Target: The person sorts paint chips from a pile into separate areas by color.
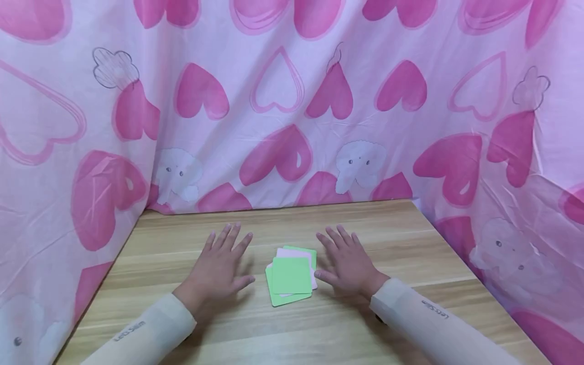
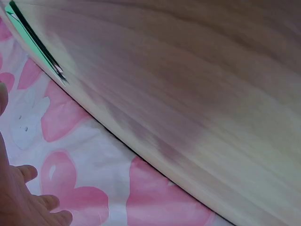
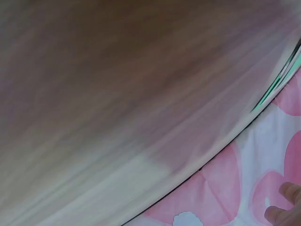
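A loose pile of square cards, green (image 1: 291,275) and pink (image 1: 294,252), lies on the wooden table between the two hands. The cards are turned at different angles, a green one on top. My left hand (image 1: 218,268) is held palm down to the left of the pile, fingers spread, holding nothing. On the other side my right hand (image 1: 349,263) is spread the same way, its thumb tip right by the pile's edge. In the left wrist view the green cards (image 2: 33,40) show edge-on at the upper left; the right wrist view has them (image 3: 277,82) at the right.
The wood-grain table (image 1: 182,228) is enclosed at the back and both sides by pink cloth (image 1: 283,116) printed with hearts. Pale sleeves with lettering cover both forearms (image 1: 150,324).
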The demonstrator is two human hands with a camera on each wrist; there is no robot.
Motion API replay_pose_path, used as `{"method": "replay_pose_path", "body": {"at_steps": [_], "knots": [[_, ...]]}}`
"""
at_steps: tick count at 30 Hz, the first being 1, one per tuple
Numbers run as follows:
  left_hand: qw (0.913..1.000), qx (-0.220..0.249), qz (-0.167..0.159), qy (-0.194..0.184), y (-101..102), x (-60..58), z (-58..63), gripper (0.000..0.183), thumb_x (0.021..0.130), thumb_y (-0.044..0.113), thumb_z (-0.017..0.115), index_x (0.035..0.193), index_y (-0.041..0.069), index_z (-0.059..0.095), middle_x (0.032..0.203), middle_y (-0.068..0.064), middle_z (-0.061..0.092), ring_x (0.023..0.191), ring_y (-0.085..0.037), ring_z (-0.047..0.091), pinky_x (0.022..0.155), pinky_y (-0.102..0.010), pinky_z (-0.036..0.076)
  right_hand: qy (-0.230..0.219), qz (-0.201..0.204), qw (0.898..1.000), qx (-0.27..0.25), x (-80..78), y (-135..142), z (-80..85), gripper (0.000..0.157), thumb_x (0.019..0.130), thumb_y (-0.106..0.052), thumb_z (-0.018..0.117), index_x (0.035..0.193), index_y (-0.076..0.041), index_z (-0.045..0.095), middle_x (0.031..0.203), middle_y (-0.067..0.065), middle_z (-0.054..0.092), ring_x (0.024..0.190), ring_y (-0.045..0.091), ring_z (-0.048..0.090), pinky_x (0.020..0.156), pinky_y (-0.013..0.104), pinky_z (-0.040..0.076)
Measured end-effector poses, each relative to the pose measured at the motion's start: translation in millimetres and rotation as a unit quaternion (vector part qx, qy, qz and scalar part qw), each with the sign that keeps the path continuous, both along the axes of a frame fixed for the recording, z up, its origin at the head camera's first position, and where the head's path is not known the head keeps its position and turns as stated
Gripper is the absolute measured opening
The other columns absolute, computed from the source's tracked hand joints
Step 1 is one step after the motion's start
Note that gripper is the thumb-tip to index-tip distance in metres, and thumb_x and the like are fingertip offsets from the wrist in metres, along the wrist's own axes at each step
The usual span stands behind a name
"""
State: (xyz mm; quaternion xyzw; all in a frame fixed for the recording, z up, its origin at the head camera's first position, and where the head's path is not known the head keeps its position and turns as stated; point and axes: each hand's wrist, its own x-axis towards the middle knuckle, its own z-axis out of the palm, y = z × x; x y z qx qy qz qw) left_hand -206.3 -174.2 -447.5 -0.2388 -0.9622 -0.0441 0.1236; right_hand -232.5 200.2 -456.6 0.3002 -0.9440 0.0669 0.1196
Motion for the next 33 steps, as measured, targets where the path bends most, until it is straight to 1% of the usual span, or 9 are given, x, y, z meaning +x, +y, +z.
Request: {"method": "replay_pose_path", "body": {"at_steps": [3, 5, 8, 10, 13, 16, 22, 27, 33], "knots": [[0.9998, 0.014, 0.009, -0.007, 2.9, -1.5, 0.8, 0.1, 0.088, 0.068, 0.071, 0.165, 0.014, 0.036, 0.172, -0.023, 0.024, 0.16, -0.046, 0.02, 0.126, -0.07, 0.018, -0.012, 0.001, 1.0, -0.012, -3.0, -3.0, 0.7, 0.092, 0.095, -0.067, 0.062, 0.165, -0.013, 0.034, 0.168, 0.021, 0.036, 0.157, 0.049, 0.026, 0.119, 0.076, 0.028], [0.9995, 0.021, 0.014, -0.02, 5.3, -1.9, -0.1, 0.101, 0.087, 0.068, 0.071, 0.165, 0.013, 0.037, 0.172, -0.023, 0.025, 0.16, -0.046, 0.02, 0.126, -0.071, 0.019, -0.032, 0.0, 0.999, -0.017, -5.1, -5.8, 0.3, 0.093, 0.095, -0.067, 0.062, 0.166, -0.013, 0.033, 0.168, 0.02, 0.036, 0.158, 0.048, 0.025, 0.12, 0.076, 0.027], [0.9981, 0.032, 0.022, -0.048, 10.0, -3.0, -0.7, 0.1, 0.087, 0.068, 0.071, 0.163, 0.013, 0.04, 0.172, -0.023, 0.025, 0.16, -0.047, 0.02, 0.126, -0.071, 0.019, -0.065, -0.004, 0.998, -0.017, -8.9, -11.1, 1.6, 0.093, 0.094, -0.067, 0.065, 0.165, -0.014, 0.035, 0.168, 0.019, 0.036, 0.158, 0.047, 0.024, 0.121, 0.075, 0.026], [0.9959, 0.042, 0.027, -0.076, 14.0, -3.0, -1.2, 0.099, 0.087, 0.067, 0.073, 0.162, 0.011, 0.042, 0.172, -0.023, 0.025, 0.16, -0.047, 0.018, 0.125, -0.071, 0.018, -0.093, -0.005, 0.995, -0.016, -11.9, -15.8, 2.8, 0.093, 0.092, -0.066, 0.068, 0.163, -0.014, 0.038, 0.168, 0.018, 0.036, 0.159, 0.047, 0.023, 0.123, 0.072, 0.026], [0.9906, 0.047, 0.034, -0.124, 21.2, -3.1, -2.6, 0.1, 0.082, 0.066, 0.077, 0.16, 0.012, 0.045, 0.173, -0.021, 0.024, 0.162, -0.044, 0.015, 0.127, -0.069, 0.015, -0.128, -0.003, 0.992, -0.01, -16.7, -23.7, 2.3, 0.094, 0.089, -0.066, 0.073, 0.16, -0.013, 0.043, 0.166, 0.016, 0.04, 0.158, 0.046, 0.025, 0.126, 0.066, 0.026], [0.9835, 0.051, 0.031, -0.171, 30.8, -5.2, -4.8, 0.102, 0.077, 0.064, 0.084, 0.158, 0.014, 0.047, 0.173, -0.017, 0.026, 0.163, -0.04, 0.012, 0.129, -0.067, 0.012, -0.161, -0.004, 0.987, -0.003, -19.4, -32.1, 1.4, 0.098, 0.084, -0.065, 0.079, 0.159, -0.012, 0.046, 0.166, 0.014, 0.04, 0.159, 0.044, 0.025, 0.128, 0.062, 0.024], [0.9705, 0.058, 0.019, -0.233, 51.4, -14.0, -8.8, 0.102, 0.07, 0.06, 0.09, 0.155, 0.019, 0.052, 0.171, -0.009, 0.035, 0.164, -0.036, 0.013, 0.13, -0.064, 0.011, -0.216, -0.009, 0.976, 0.016, -18.7, -43.9, 3.4, 0.108, 0.072, -0.067, 0.088, 0.157, -0.013, 0.048, 0.167, 0.013, 0.04, 0.16, 0.042, 0.023, 0.127, 0.066, 0.023], [0.9653, 0.063, 0.017, -0.253, 64.8, -20.2, -8.8, 0.106, 0.07, 0.057, 0.091, 0.157, 0.014, 0.049, 0.171, -0.014, 0.034, 0.162, -0.039, 0.018, 0.13, -0.064, 0.015, -0.237, -0.011, 0.971, 0.03, -14.1, -47.0, 6.0, 0.106, 0.066, -0.064, 0.093, 0.151, -0.013, 0.054, 0.164, 0.013, 0.043, 0.158, 0.044, 0.027, 0.124, 0.071, 0.024], [0.9647, 0.045, 0.021, -0.259, 72.2, -24.5, -8.9, 0.103, 0.072, 0.053, 0.093, 0.154, 0.008, 0.051, 0.168, -0.018, 0.037, 0.161, -0.042, 0.022, 0.129, -0.064, 0.019, -0.242, -0.023, 0.969, 0.042, -12.7, -45.2, 6.2, 0.101, 0.067, -0.058, 0.095, 0.149, -0.012, 0.056, 0.164, 0.012, 0.043, 0.158, 0.042, 0.027, 0.124, 0.07, 0.025]]}}
